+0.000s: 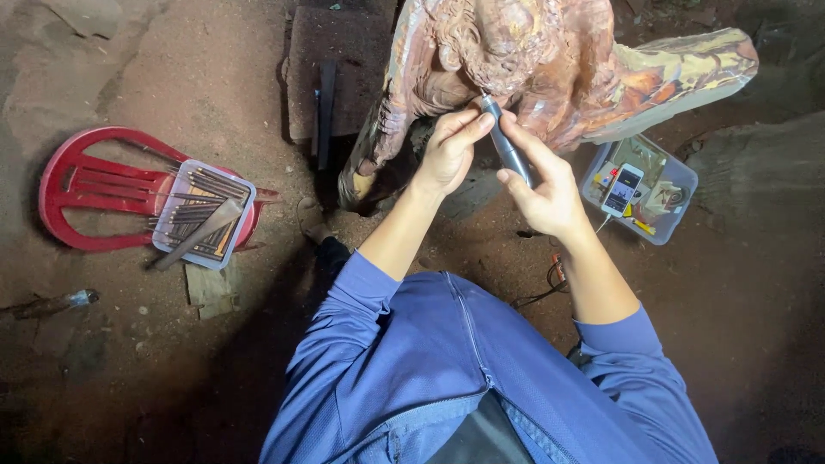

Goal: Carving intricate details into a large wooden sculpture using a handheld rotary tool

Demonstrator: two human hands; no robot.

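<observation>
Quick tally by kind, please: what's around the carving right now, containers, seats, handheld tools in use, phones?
Wood carving: 1
Pen-shaped rotary tool, held by left hand and right hand: 1
Clear plastic trays: 2 (chisel tray, phone tray)
Red plastic chair: 1
Phone: 1
Total: 6

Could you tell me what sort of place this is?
Probably a wood carver's workshop with a dirt floor: a large wooden carving, a tray of chisels, and both hands on a rotary tool.
</observation>
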